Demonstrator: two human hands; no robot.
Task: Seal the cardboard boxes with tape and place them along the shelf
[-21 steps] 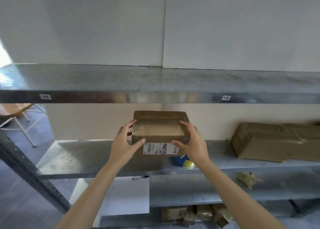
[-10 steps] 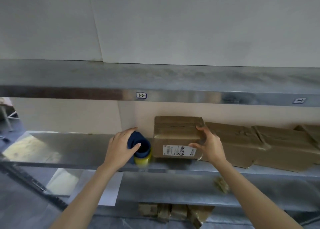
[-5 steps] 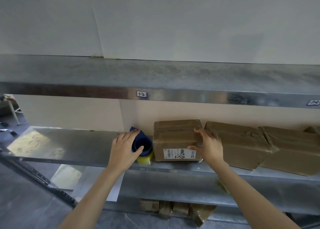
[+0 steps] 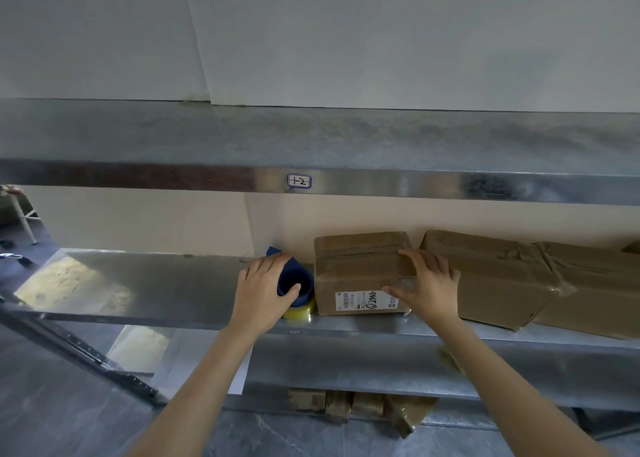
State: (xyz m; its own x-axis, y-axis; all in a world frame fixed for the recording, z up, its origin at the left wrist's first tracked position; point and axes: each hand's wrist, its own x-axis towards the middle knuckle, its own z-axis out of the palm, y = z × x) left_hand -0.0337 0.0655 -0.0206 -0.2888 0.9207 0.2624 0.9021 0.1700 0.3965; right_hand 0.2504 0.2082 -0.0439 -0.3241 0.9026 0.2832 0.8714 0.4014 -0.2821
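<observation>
Left hand (image 4: 259, 297) first, as the head view showed it: it was wrapped round a blue tape dispenser (image 4: 296, 282), fingers curled over the top and the thumb hooked at the front rim of its round opening. A roll of yellow tape (image 4: 302, 313) showed beneath the blue part, down on the middle shelf (image 4: 156, 283) near its front edge. The dispenser sat just beside the left face of a cardboard box (image 4: 353, 269); whether the two touched, I couldn't tell.

The right hand (image 4: 427, 287) lay on that box's right front corner, fingers spread and fairly straight across the taped top, thumb stretched along the front face. It rested flat on the box rather than closing round it. The box stood upright on the middle shelf, close to the back wall, its flaps closed under clear tape. A white shipping label (image 4: 360, 300) with a barcode faced outward on its front. Just to its right, across a narrow gap, sat a second, larger brown box (image 4: 485, 276). A third box (image 4: 595, 297) lay right up against that one and ran off to the right, out of sight.

Above them the upper shelf (image 4: 311, 138) carried a small handwritten tag (image 4: 299, 181) on its front lip. Below was a lower shelf (image 4: 346, 363), and several small brown parcels (image 4: 360, 404) sat underneath it, near the grey floor.
</observation>
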